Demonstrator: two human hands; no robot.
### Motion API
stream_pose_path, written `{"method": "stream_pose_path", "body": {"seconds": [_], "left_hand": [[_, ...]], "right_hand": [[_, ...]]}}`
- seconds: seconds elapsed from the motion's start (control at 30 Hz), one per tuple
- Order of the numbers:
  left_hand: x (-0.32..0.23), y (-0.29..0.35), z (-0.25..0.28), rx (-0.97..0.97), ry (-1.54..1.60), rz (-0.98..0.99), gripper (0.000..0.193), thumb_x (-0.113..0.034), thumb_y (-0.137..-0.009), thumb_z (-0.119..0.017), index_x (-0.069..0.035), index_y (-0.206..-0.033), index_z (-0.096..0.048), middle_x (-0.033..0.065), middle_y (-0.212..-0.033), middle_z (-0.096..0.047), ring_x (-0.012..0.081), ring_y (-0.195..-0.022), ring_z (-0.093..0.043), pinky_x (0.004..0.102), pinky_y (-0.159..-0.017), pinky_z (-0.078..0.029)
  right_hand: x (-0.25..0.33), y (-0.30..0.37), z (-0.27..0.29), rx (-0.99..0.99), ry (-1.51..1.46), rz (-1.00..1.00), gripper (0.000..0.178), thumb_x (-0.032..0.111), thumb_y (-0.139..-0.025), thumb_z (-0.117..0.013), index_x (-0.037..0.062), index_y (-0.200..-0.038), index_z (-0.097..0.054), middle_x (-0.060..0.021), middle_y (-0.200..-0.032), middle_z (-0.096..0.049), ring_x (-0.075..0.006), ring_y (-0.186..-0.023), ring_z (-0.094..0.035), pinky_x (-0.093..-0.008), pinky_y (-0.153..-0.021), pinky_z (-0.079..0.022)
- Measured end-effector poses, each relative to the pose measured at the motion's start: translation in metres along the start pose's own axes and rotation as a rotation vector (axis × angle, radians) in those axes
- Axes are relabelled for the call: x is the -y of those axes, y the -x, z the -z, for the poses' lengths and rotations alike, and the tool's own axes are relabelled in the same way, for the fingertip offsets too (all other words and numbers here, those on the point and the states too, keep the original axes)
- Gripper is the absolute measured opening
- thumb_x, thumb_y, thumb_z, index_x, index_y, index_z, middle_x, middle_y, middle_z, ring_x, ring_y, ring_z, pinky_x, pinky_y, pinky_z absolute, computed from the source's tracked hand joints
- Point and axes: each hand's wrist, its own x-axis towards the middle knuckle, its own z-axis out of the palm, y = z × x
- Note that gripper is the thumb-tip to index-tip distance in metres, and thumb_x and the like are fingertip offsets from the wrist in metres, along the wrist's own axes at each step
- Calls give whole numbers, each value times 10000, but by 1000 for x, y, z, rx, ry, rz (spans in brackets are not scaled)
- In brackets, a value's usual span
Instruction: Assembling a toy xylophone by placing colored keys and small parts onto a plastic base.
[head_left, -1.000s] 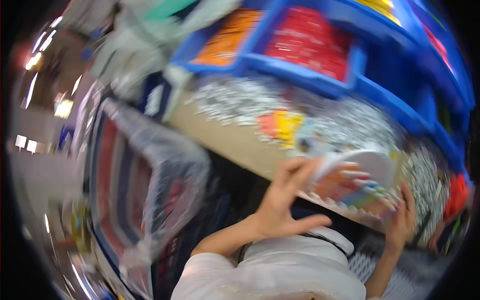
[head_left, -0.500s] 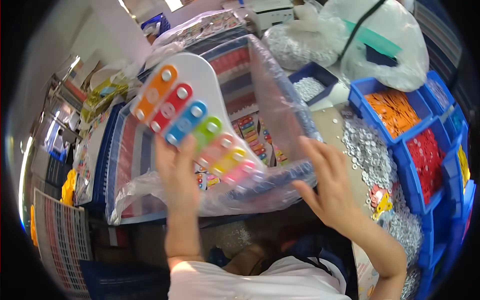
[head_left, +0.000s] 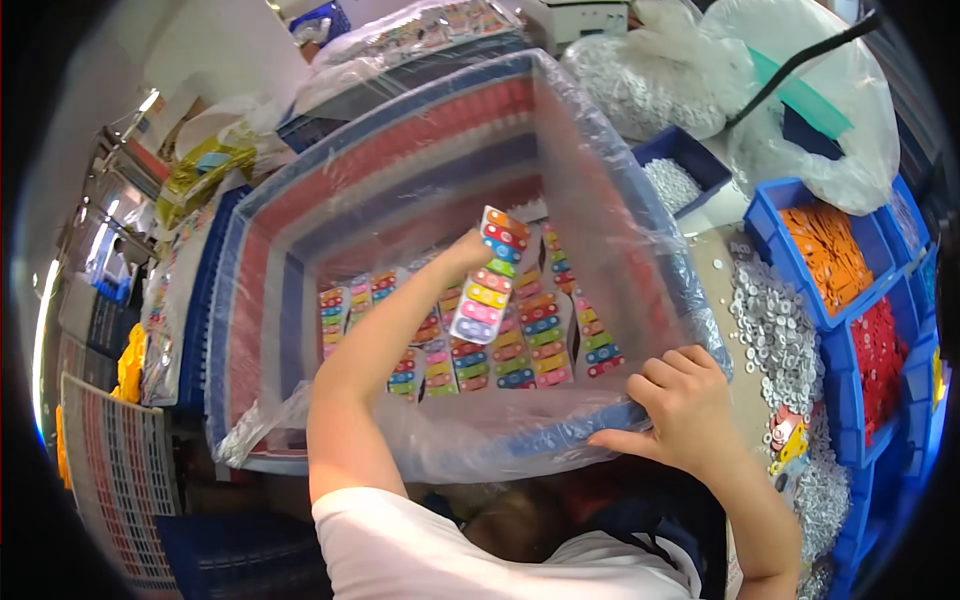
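Note:
A toy xylophone (head_left: 484, 300) with a white base and a row of coloured bars is low inside a large striped crate (head_left: 410, 165) lined with clear plastic. My left hand (head_left: 473, 250) reaches deep into the crate and grips the xylophone by its upper left edge; its fingertips are partly hidden. Under it, more xylophones (head_left: 540, 340) lie side by side on the crate's bottom. My right hand (head_left: 685, 400) is at the crate's near right corner, fingers curled over the plastic-covered rim and thumb stretched along it.
To the right, blue bins hold orange pieces (head_left: 825, 260) and red pieces (head_left: 878, 365). Loose metal washers (head_left: 775, 320) lie heaped on the worktop beside them. A dark tray (head_left: 690, 175) of small silvery parts and filled plastic bags (head_left: 650, 95) stand behind the crate's right side.
My left hand has carried the xylophone forward and down into the crate, so it looks much smaller. My right hand has come down onto the crate's near right corner. The view has shifted.

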Motion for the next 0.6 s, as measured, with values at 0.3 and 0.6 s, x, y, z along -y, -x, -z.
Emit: {"method": "stream_pose_path", "body": {"seconds": [0.3, 0.6], "left_hand": [[188, 39, 20, 43, 413, 425, 407, -126, -946, -554, -109, -1344, -468, 108, -1261, -600, 230, -1101, -635, 480, -854, -571], [201, 97, -40, 252, 653, 523, 415, -70, -959, -516, -116, -1358, -412, 124, -1289, -573, 276, -1182, -588, 486, -887, -559]], "right_hand": [[4, -4, 1, 68, 7, -19, 605, 658, -641, -706, 80, -625, -527, -39, -634, -464, -242, -624, -514, -357, -664, -424], [4, 3, -1, 35, 30, -44, 638, 690, -645, -675, 85, -604, -479, -43, -623, -434, -246, -605, -488, -360, -653, -418]]}}
